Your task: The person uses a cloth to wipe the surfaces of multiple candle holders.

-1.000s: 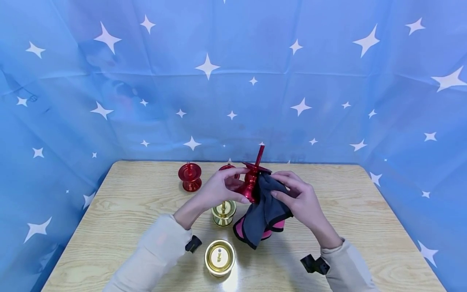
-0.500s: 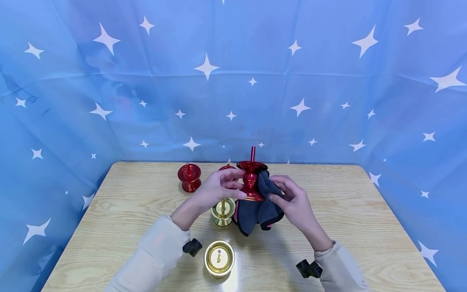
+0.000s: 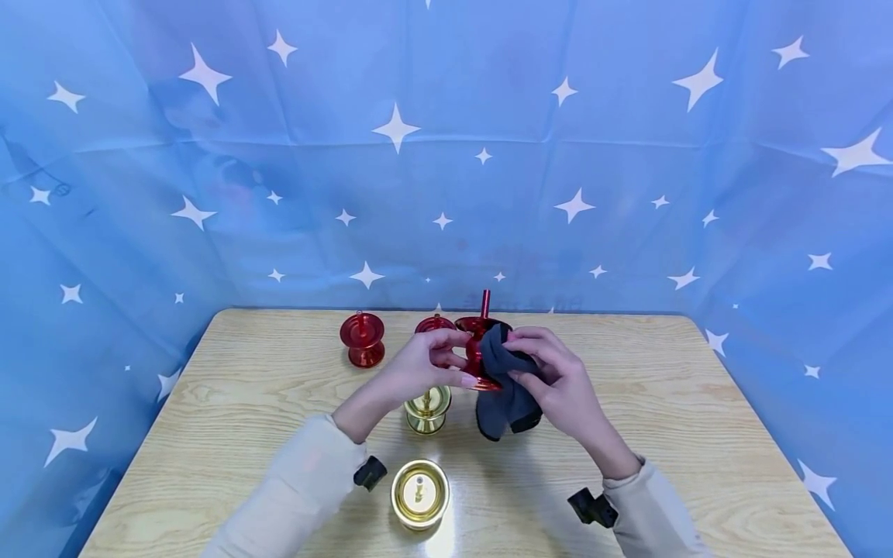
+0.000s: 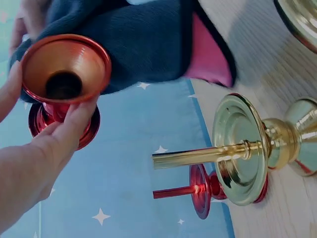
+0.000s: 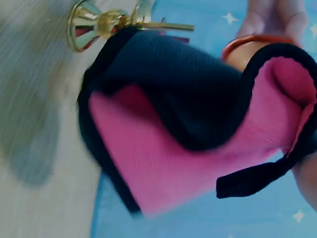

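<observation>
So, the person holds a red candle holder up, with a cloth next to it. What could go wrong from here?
1. The red candle holder is held above the table by the left grip, and its shiny surface may be slippery, so a push from the cloth could make it fall.
2. The gold candle holder just below that grip in the head view might be knocked over if the grip comes down carelessly.
</observation>
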`<state>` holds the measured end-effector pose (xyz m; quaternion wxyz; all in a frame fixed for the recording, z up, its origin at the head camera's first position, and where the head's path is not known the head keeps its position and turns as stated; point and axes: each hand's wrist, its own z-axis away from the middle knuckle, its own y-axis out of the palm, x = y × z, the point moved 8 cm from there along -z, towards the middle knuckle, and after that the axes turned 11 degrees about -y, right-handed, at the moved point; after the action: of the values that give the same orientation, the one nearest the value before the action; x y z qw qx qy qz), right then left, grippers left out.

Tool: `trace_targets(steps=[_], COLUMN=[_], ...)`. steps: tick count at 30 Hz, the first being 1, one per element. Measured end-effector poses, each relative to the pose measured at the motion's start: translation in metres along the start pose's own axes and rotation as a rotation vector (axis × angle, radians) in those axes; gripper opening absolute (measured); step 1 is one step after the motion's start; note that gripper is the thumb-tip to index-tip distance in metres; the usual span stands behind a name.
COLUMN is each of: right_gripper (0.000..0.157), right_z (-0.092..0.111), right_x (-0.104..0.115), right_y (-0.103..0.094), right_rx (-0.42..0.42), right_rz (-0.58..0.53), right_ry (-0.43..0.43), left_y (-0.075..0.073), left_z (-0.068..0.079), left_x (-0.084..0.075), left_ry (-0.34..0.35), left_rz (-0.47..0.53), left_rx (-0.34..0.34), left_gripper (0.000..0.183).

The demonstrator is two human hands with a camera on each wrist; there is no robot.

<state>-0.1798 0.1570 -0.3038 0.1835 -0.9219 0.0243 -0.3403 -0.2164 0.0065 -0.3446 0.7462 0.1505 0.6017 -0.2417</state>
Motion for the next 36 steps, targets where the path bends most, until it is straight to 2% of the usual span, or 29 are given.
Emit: trace_targets(steps=[4, 9, 13, 16, 20, 28, 36], right_gripper=[0.042, 0.042, 0.040, 0.041, 0.040, 0.039, 0.037], right_z=[0.007, 0.014, 0.015, 0.014, 0.008, 0.002, 0.012], right_x=[-0.010, -0.021, -0.024, -0.022, -0.012, -0.002, -0.017], right_y=[-0.002, 0.000, 0.000, 0.000, 0.000, 0.000, 0.001], right_rx=[-0.024, -0.037, -0.048, -0.045, -0.027, -0.019, -0.020], right_rz=[-0.068, -0.134, -0.113, -0.074, -0.040, -0.031, -0.056], right_ry=[0.029, 0.080, 0.098, 0.106, 0.078, 0.044, 0.142], left_y=[-0.002, -0.002, -0.001, -0.001, 0.000, -0.002, -0.004], left_z=[0.004, 0.006, 0.006, 0.005, 0.003, 0.003, 0.008], left_x=[-0.001, -0.002, -0.001, 0.000, 0.001, -0.001, -0.004], left_ry=[-0.007, 0.001, -0.002, -0.009, -0.017, -0.015, -0.008], left_rz=[0.076, 0.126, 0.107, 0.051, -0.005, -0.023, 0.006], left_rx=[0.038, 0.074, 0.068, 0.038, 0.007, -0.009, -0.002], left_gripper=[0.055, 0.056, 0.056, 0.056, 0.056, 0.057, 0.056])
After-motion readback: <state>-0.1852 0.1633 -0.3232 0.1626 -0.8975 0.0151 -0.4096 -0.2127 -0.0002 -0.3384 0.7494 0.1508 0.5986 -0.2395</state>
